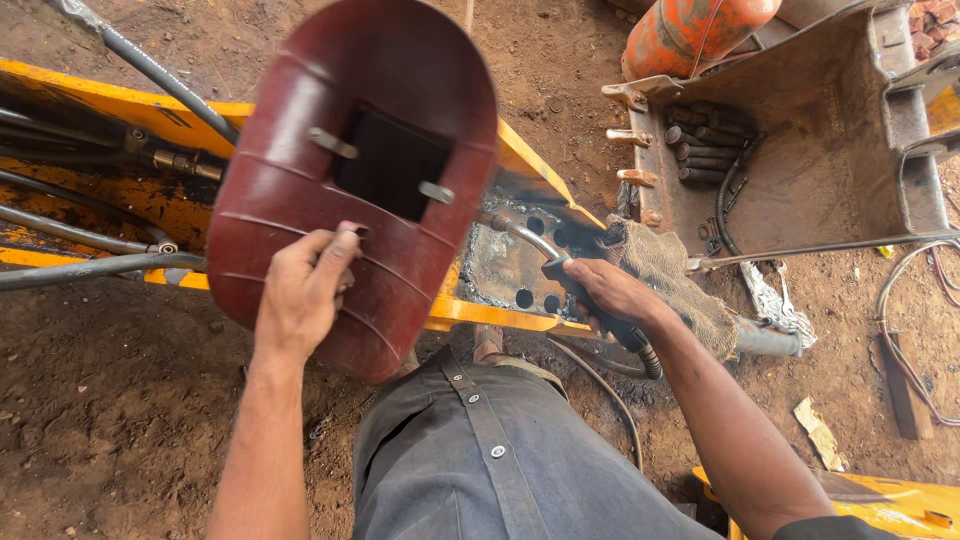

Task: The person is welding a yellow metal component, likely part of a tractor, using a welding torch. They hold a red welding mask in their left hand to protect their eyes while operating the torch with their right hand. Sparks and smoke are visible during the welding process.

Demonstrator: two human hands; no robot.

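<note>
Gripping, with the left hand [300,290], the lower edge of a dark red, oval, hard-shell welding hand shield with a dark rectangular window [355,170], fingers curled around a hidden handle behind it. Looking light and rigid, likely easy to tilt from that edge; glass window probably fragile, best kept clear of knocks. Closing the right hand [605,288] around the grey curved-neck welding torch with its black handle [570,280], wrapped tight at the handle, nozzle tip pointing toward the scorched grey steel plate with round holes [510,265] on the yellow machine arm [120,110]. Judging the torch stiff up front, dragged by its heavy hose; holding at the handle suits. Lying beside the wrist, a frayed tan rag [670,270]. Standing further right, a rusty excavator bucket [800,150] and an orange gas cylinder [690,30] on brown soil [100,400].
</note>
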